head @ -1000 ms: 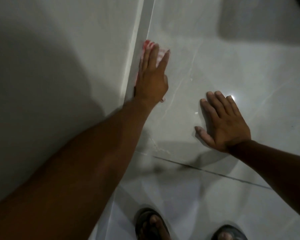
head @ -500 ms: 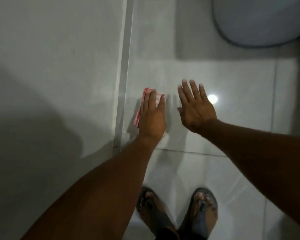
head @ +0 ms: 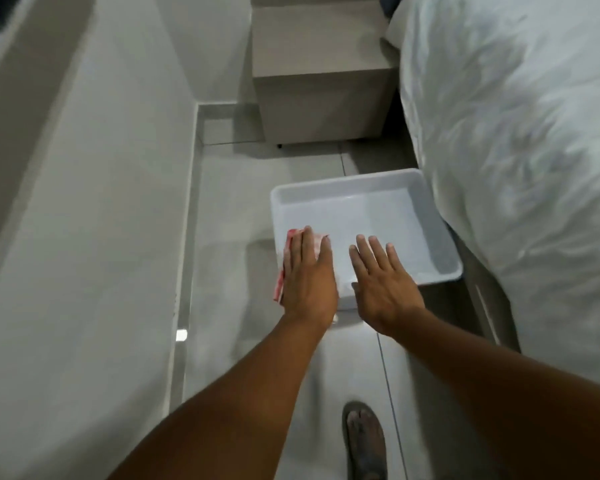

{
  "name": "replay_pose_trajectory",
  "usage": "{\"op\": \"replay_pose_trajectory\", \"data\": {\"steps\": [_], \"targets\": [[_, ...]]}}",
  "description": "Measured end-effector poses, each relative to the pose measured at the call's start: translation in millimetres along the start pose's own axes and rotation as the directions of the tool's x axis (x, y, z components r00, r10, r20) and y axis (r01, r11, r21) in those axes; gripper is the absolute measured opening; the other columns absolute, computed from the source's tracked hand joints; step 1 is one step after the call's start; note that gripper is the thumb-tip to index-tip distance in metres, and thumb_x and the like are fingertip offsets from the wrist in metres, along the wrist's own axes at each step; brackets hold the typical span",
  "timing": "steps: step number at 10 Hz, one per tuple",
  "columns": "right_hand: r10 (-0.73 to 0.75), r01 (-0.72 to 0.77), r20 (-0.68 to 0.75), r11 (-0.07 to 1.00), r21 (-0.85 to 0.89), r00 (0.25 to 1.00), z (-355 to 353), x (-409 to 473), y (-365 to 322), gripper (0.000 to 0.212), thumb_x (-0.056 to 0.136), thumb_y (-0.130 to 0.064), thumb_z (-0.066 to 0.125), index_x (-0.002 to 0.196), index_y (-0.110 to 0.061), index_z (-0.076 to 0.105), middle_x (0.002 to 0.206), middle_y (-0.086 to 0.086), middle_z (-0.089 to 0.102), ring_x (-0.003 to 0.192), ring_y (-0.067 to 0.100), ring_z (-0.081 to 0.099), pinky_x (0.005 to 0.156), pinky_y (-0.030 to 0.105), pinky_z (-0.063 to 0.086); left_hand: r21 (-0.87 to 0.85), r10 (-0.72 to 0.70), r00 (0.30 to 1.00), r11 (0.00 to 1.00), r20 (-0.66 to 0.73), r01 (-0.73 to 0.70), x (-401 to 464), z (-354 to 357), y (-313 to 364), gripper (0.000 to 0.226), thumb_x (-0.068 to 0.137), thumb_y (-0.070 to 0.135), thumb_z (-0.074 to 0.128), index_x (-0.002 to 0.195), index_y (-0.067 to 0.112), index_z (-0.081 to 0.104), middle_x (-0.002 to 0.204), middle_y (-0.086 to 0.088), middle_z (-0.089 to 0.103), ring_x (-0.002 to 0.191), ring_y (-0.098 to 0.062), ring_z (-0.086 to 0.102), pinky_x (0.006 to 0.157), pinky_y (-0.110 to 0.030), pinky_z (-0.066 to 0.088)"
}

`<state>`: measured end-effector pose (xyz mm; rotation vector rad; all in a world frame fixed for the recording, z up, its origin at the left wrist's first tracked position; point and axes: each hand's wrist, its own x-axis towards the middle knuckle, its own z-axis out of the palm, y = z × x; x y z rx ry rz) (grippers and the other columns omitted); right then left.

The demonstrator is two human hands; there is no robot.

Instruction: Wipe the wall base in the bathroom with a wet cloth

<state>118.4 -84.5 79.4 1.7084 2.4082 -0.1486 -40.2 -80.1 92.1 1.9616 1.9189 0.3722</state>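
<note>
My left hand [head: 308, 275] holds a red-and-white cloth [head: 282, 277] flat under its palm, over the near left corner of a white tray [head: 440, 233]. Only the cloth's left edge and top corner show past the fingers. My right hand [head: 383, 284] is spread flat with nothing in it, just right of the left hand, over the tray's near rim. The grey wall base [head: 187, 244] runs along the bottom of the pale wall, well left of both hands and untouched.
A white duvet [head: 520, 140] on a bed fills the right side, close to the tray. A beige bedside cabinet [head: 323, 84] stands at the far end against the wall. My sandalled foot [head: 364, 441] is on the tiled floor [head: 229, 209] below.
The view has lifted from the floor by the wall base. Both hands have moved away from the wall and now hover over the white tray, cloth still under the left hand.
</note>
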Motion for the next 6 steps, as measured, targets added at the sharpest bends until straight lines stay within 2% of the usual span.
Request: {"op": "replay_pose_trajectory", "data": {"steps": [1,2,3,4,5,6], "targets": [[-0.040,0.042,0.052,0.999,-0.033,0.998,21,49,38,0.064,0.108,-0.030,0.017,0.162,-0.011,-0.010,0.169,0.014,-0.021,0.157,0.033,-0.019,0.122,0.046,-0.018,0.034,-0.028,0.997,0.999,0.069,0.026,55,43,9,0.083,0.095,-0.006,0.051,0.162,0.021,0.012,0.174,-0.007,-0.009,0.160,-0.027,-0.014,0.133,-0.046,0.007],[-0.071,0.074,0.059,0.996,-0.050,0.996,46,85,69,0.067,0.105,-0.020,0.026,0.162,-0.012,-0.010,0.171,0.013,-0.018,0.157,0.033,-0.017,0.121,0.045,-0.017,0.060,-0.082,0.989,0.995,0.125,0.075,86,86,10,0.081,0.098,-0.001,0.053,0.163,0.020,0.010,0.174,-0.006,-0.011,0.160,-0.027,-0.015,0.132,-0.047,0.005],[-0.094,0.096,0.097,0.995,-0.015,0.991,61,104,88,0.069,0.104,-0.017,0.025,0.163,-0.014,-0.009,0.171,0.011,-0.020,0.157,0.031,-0.019,0.123,0.044,-0.016,0.059,-0.120,0.982,0.992,0.148,0.112,107,121,13,0.084,0.098,0.012,0.059,0.163,0.022,0.006,0.174,-0.006,-0.013,0.160,-0.028,-0.016,0.132,-0.049,0.005],[-0.032,0.027,0.146,0.999,0.040,0.989,55,102,99,0.071,0.105,-0.018,0.030,0.162,-0.016,-0.013,0.170,0.010,-0.023,0.156,0.029,-0.023,0.125,0.043,-0.015,0.077,-0.110,0.970,0.992,0.217,0.095,112,137,17,0.082,0.101,0.009,0.054,0.163,0.023,0.002,0.173,-0.007,-0.018,0.158,-0.030,-0.021,0.132,-0.051,0.001],[0.152,-0.146,0.015,0.917,0.371,0.988,21,87,93,0.073,0.107,-0.031,0.042,0.164,-0.019,-0.002,0.173,0.006,-0.010,0.159,0.026,-0.010,0.127,0.040,-0.006,0.086,-0.083,0.965,0.994,0.248,0.064,109,142,12,0.081,0.100,0.008,0.052,0.163,0.027,0.003,0.172,-0.009,-0.020,0.157,-0.032,-0.025,0.130,-0.049,-0.008],[0.332,-0.147,-0.052,0.544,0.826,0.942,-51,49,105,0.067,0.095,-0.046,0.063,0.155,-0.029,0.038,0.160,0.001,0.043,0.145,0.022,0.044,0.118,0.046,0.040,0.057,-0.018,0.978,0.998,0.209,0.006,101,126,16,0.077,0.100,0.037,0.053,0.163,0.027,0.009,0.173,-0.013,-0.014,0.158,-0.037,-0.020,0.129,-0.049,-0.007]]}}
